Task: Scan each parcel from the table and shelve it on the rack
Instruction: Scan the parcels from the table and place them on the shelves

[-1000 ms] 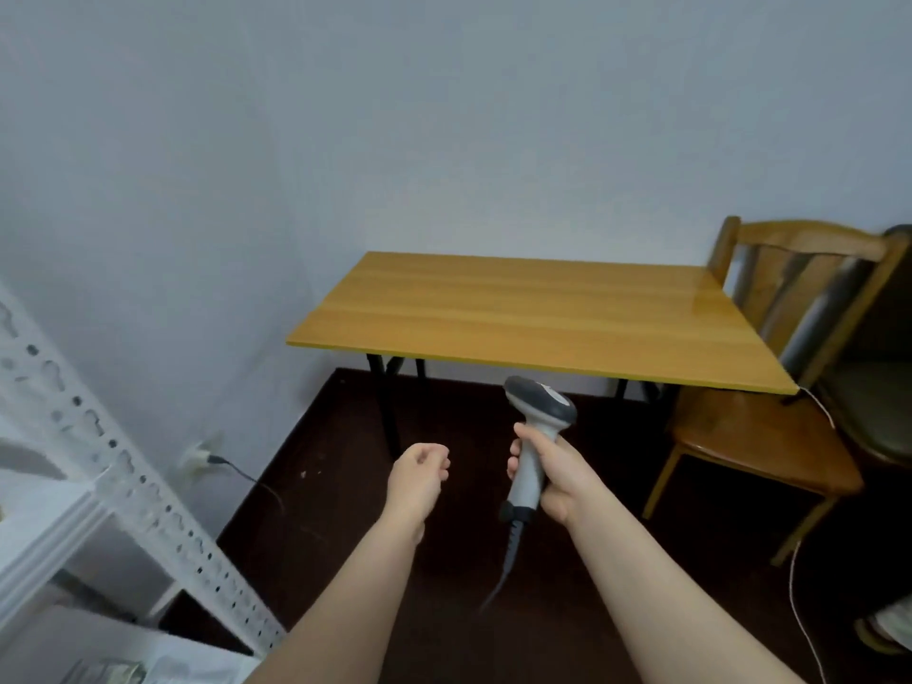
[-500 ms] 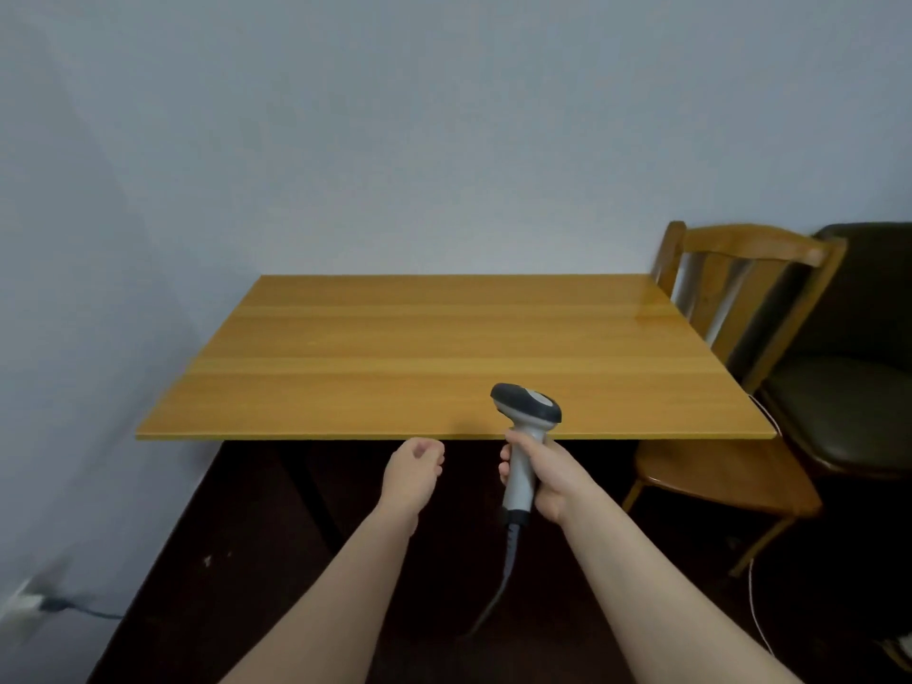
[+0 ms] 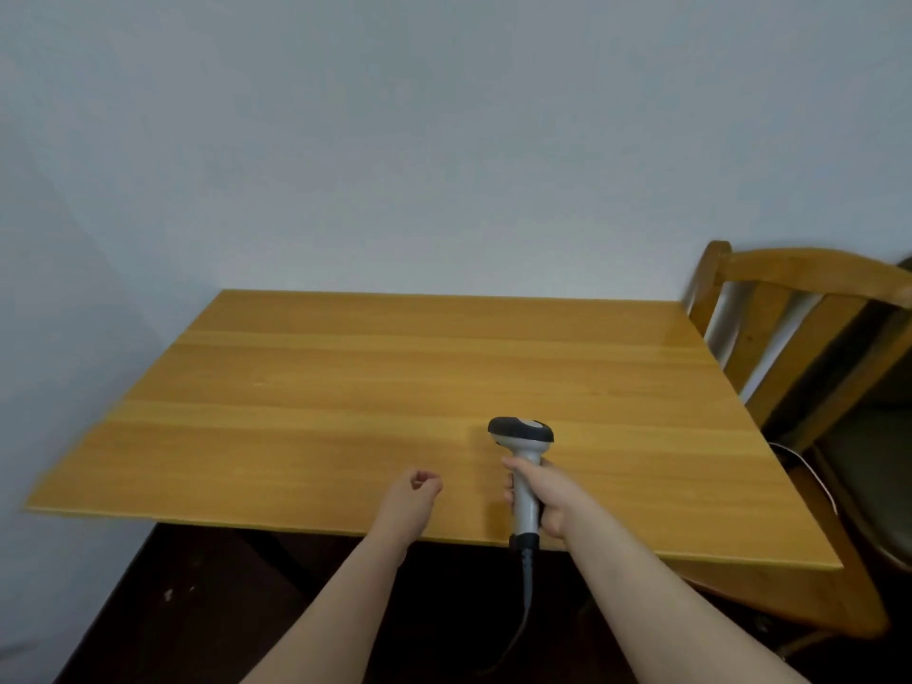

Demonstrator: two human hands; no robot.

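Note:
My right hand (image 3: pixel 545 498) grips the handle of a white and grey barcode scanner (image 3: pixel 522 439). The scanner stands upright over the near edge of the wooden table (image 3: pixel 345 387), and its dark cable hangs down towards the floor. My left hand (image 3: pixel 413 491) hovers over the table's front edge to the left of the scanner, with its fingers curled in and nothing in it. No parcel and no rack are in this view.
A wooden chair (image 3: pixel 799 308) stands against the table's right end, with a dark padded seat (image 3: pixel 873 466) behind it. A white cord (image 3: pixel 809 466) runs along the chair. Pale walls close off the back and left. The floor below is dark.
The view has swung right and closed in on the table, and the white rack at the left has left the frame. Both hands now reach over the table's front edge.

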